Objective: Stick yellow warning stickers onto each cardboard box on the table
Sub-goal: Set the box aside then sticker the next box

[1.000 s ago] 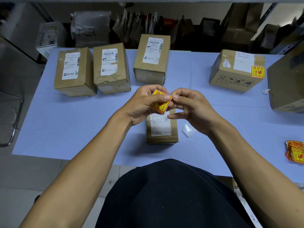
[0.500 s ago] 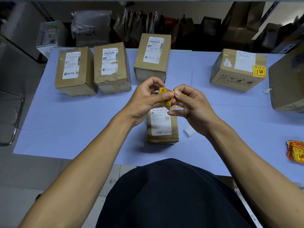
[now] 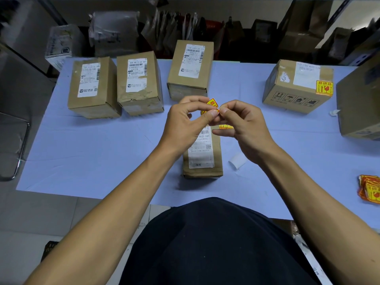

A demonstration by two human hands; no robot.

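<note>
Pinching a yellow warning sticker (image 3: 212, 104) between both sets of fingers, I hold it mid-frame above the small cardboard box (image 3: 203, 155) on the desk (image 3: 92, 153). My left hand (image 3: 185, 122) and right hand (image 3: 244, 124) are both closed on the sticker, thumbs and forefingers meeting. Three unlabelled boxes (image 3: 139, 83) stand at upper left. At upper right, a stickered box (image 3: 298, 83). The sticker pile (image 3: 370, 190) lies at the right edge.
</note>
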